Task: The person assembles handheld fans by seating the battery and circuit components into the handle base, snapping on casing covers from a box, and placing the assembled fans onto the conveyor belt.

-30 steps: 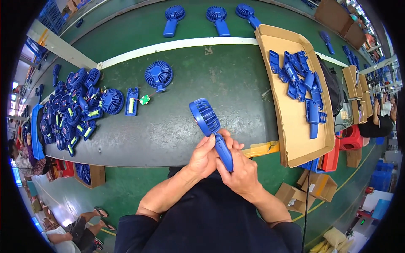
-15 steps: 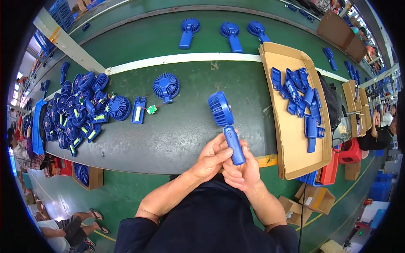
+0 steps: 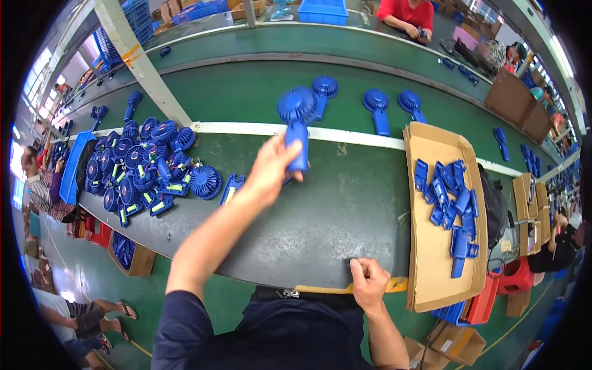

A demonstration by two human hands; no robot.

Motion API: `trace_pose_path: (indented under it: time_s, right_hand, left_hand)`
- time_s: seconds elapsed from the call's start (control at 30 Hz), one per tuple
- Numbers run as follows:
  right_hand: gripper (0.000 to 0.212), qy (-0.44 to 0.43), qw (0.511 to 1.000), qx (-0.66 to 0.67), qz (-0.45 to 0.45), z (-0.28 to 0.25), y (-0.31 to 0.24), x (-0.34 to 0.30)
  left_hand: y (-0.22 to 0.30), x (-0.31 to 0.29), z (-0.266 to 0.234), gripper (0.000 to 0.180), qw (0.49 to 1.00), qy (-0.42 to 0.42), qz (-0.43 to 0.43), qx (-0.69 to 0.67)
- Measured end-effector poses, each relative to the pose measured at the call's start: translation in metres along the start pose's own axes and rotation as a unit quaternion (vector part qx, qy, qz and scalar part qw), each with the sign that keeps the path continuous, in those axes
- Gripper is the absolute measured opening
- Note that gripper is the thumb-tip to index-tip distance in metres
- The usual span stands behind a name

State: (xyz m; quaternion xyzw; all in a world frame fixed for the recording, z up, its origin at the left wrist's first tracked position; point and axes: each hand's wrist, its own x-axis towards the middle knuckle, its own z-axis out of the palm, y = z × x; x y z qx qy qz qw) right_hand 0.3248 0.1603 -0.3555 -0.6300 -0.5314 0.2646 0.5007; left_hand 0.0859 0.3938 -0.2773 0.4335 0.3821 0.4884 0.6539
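My left hand (image 3: 274, 165) reaches forward over the bench, closed round the handle of a blue handheld fan (image 3: 297, 106). The fan's round head points away from me, overlapping another blue fan (image 3: 324, 90) that lies beyond. Close to the front edge of the bench, my right hand (image 3: 370, 281) is curled closed, and nothing shows in its fingers. Left of my left forearm lies an open fan handle casing (image 3: 232, 187) with a pale battery cell, partly covered by that arm. Beside it sits a round fan head (image 3: 205, 182).
A pile of partly assembled fans (image 3: 139, 163) covers the bench's left side. At right stands a cardboard tray (image 3: 419, 265) of blue casing parts (image 3: 453, 194). A white rail (image 3: 357, 138) divides the bench from a green belt (image 3: 246, 92) with several fans. Across it, a person in red (image 3: 410, 15) works.
The fan has moved forward and left in my left hand, toward the rail. My right hand has let go of it and drawn down to the bench edge. The view has shifted.
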Motion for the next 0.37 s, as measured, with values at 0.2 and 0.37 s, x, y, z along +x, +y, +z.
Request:
trace_pose_path:
  time_s: [0.2,0.37]
  right_hand:
    - [0.009,-0.005,0.999,-0.036,-0.029,0.006,-0.005,0.003]
    - [0.008,0.001,0.999,-0.049,-0.014,0.007,-0.001,0.003]
  left_hand:
    - [-0.003,0.155,-0.103,0.03,0.954,0.185,-0.062,0.227]
    - [-0.028,0.201,-0.124,0.021,0.942,0.239,-0.07,0.226]
